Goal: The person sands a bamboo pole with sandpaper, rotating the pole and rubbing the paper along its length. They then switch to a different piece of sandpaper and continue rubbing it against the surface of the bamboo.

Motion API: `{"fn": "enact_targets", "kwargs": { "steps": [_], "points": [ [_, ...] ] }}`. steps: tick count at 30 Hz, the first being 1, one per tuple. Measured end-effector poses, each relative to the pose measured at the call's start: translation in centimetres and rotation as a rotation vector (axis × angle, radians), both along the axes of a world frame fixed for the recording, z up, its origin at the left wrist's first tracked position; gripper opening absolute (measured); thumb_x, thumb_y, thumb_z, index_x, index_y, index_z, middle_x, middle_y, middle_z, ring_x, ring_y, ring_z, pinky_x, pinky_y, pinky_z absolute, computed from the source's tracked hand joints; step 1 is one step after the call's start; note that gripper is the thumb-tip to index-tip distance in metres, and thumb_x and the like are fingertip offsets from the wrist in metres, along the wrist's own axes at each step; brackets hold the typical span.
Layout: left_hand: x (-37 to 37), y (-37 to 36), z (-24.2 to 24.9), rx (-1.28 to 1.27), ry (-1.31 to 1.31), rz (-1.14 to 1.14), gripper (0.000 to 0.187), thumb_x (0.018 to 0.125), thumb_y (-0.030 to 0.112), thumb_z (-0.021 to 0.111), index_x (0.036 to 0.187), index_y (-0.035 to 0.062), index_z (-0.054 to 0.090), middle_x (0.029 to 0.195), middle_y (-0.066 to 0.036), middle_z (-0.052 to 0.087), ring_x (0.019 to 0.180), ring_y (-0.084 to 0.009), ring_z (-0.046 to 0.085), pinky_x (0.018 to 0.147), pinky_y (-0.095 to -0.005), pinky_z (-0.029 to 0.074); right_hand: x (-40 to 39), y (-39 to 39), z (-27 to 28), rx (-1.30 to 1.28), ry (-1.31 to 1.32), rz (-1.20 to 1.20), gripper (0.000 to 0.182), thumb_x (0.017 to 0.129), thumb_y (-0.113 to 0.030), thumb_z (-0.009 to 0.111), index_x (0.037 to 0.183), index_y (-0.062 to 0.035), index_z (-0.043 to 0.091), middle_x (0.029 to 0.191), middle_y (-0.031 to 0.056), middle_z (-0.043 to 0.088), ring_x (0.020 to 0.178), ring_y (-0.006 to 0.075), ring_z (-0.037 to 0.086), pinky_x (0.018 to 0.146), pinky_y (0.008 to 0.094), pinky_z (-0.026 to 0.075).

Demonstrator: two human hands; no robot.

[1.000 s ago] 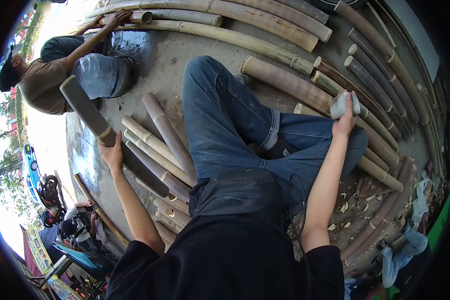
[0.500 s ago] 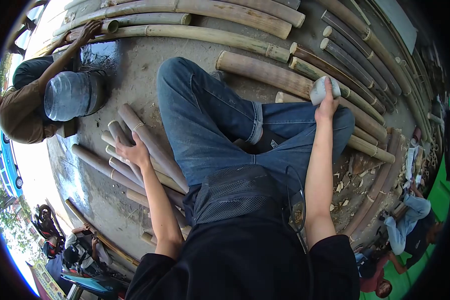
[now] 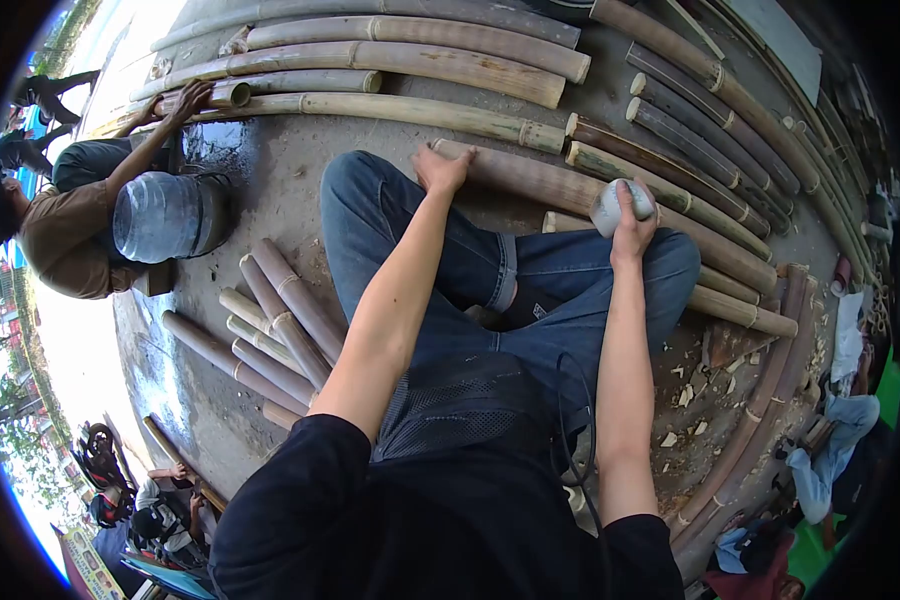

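Note:
My left hand (image 3: 444, 166) is at the far end of a thick brown bamboo pole (image 3: 540, 178), its thumb along the top and its fingers round the cut end. The pole slants across the ground beyond my crossed legs, toward the right. In my right hand (image 3: 629, 226) is a whitish, rounded, cup-like object (image 3: 610, 210), with a finger laid over it. This hand is above my knee, close over the same pole. I cannot tell exactly what kind of object it is.
Shorter bamboo pieces (image 3: 293, 290) lie in a pile at my left. Long poles (image 3: 420, 62) stretch across the far side. A person (image 3: 75, 235) handles wet bamboo beside a clear water jug (image 3: 157, 215). Wood chips (image 3: 685, 395) litter the ground at the right.
My left hand has swung from above the left pile up to the far end of the thick pole and taken hold. The right hand still holds the whitish object, slightly shifted in view.

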State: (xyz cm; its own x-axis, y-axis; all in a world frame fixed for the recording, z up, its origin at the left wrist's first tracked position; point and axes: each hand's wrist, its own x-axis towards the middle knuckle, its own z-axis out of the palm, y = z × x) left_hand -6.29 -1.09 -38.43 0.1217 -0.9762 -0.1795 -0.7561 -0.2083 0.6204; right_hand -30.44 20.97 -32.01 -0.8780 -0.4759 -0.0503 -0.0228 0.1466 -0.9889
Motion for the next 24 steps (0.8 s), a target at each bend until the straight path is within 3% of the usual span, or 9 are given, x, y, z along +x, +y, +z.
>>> {"fn": "enact_targets", "kwargs": {
  "steps": [1,4,8,13,15,17,19,23,24],
  "points": [
    [0.4,-0.6,0.6,0.138,0.069,0.002,0.085,0.073,0.038,0.093,0.137,-0.0056,0.058,0.119,-0.025,0.072,0.111,-0.0395,0.070,0.099,-0.0424,0.055,0.1,-0.1,0.5,0.028,0.045,0.001,0.067,0.086,-0.039,0.086,0.132,0.0054,0.064,0.128,0.0157,0.064,0.115,0.0229,0.063,0.098,0.0347,0.051],
    [1.7,-0.5,1.8,0.101,0.271,0.048,0.064,0.074,0.019,0.092,0.126,-0.0036,0.063,0.107,-0.023,0.076,0.100,-0.0334,0.074,0.092,-0.0431,0.058,0.5,-0.6,0.4,-0.067,-0.077,-0.015,0.067,0.086,-0.039,0.086,0.132,0.0042,0.063,0.123,0.0144,0.067,0.112,0.0221,0.065,0.097,0.0335,0.051],
    [2.4,-1.3,5.8,-0.021,0.432,0.056,0.049,0.080,0.002,0.083,0.123,-0.0017,0.061,0.106,-0.020,0.077,0.094,-0.0262,0.075,0.084,-0.0376,0.058,0.4,-0.9,0.9,-0.017,-0.125,0.047,0.065,0.085,-0.038,0.086,0.131,0.0034,0.064,0.120,0.0130,0.069,0.110,0.0211,0.065,0.098,0.0327,0.050],
    [1.7,-3.5,11.3,-0.190,0.809,-0.055,0.056,0.082,-0.004,0.081,0.124,-0.0014,0.044,0.098,-0.017,0.076,0.089,-0.0218,0.073,0.080,-0.0324,0.057,1.6,-0.7,3.8,-0.022,0.008,-0.001,0.066,0.086,-0.040,0.086,0.131,0.0016,0.064,0.122,0.0114,0.067,0.110,0.0200,0.065,0.097,0.0333,0.050],
    [0.6,-4.1,16.1,-0.348,0.861,-0.239,0.053,0.085,-0.008,0.078,0.124,-0.0014,0.042,0.097,-0.014,0.073,0.089,-0.0185,0.070,0.082,-0.0291,0.056,2.1,-0.8,6.2,-0.197,-0.162,-0.229,0.064,0.086,-0.043,0.086,0.128,-0.0001,0.064,0.121,0.0102,0.066,0.109,0.0199,0.065,0.096,0.0345,0.052],
    [-0.8,-3.2,22.3,-0.351,0.951,-0.306,0.052,0.085,-0.010,0.076,0.121,0.0006,0.040,0.097,-0.014,0.072,0.091,-0.0181,0.069,0.082,-0.0296,0.056,0.9,1.1,8.1,-0.447,-0.905,-0.277,0.077,0.086,-0.055,0.082,0.133,-0.0020,0.055,0.119,0.0130,0.065,0.106,0.0242,0.066,0.089,0.0376,0.054],
    [-1.7,-1.9,26.8,-0.388,0.984,-0.352,0.053,0.085,-0.012,0.076,0.120,0.0017,0.039,0.097,-0.014,0.071,0.092,-0.0186,0.069,0.084,-0.0304,0.057,1.6,1.7,10.3,-0.552,-1.283,-0.172,0.084,0.083,-0.062,0.080,0.139,-0.0062,0.050,0.119,0.0135,0.064,0.100,0.0278,0.065,0.082,0.0401,0.054],
    [-1.6,1.2,32.0,-0.471,1.135,-0.467,0.057,0.083,-0.017,0.073,0.118,0.0047,0.034,0.100,-0.017,0.070,0.096,-0.0199,0.069,0.091,-0.0332,0.058,0.5,1.4,8.5,-0.921,-1.328,-0.167,0.082,0.081,-0.064,0.080,0.136,-0.0094,0.053,0.121,0.0135,0.062,0.095,0.0308,0.063,0.077,0.0411,0.052],
    [-1.1,1.8,32.8,-0.476,1.120,-0.487,0.059,0.083,-0.021,0.070,0.119,0.0054,0.032,0.102,-0.018,0.069,0.099,-0.0213,0.069,0.097,-0.0355,0.058,-1.0,2.3,7.1,-1.199,-1.263,-0.242,0.081,0.079,-0.062,0.082,0.136,-0.0117,0.055,0.125,0.0106,0.062,0.099,0.0277,0.062,0.072,0.0365,0.050]
  ]
}}
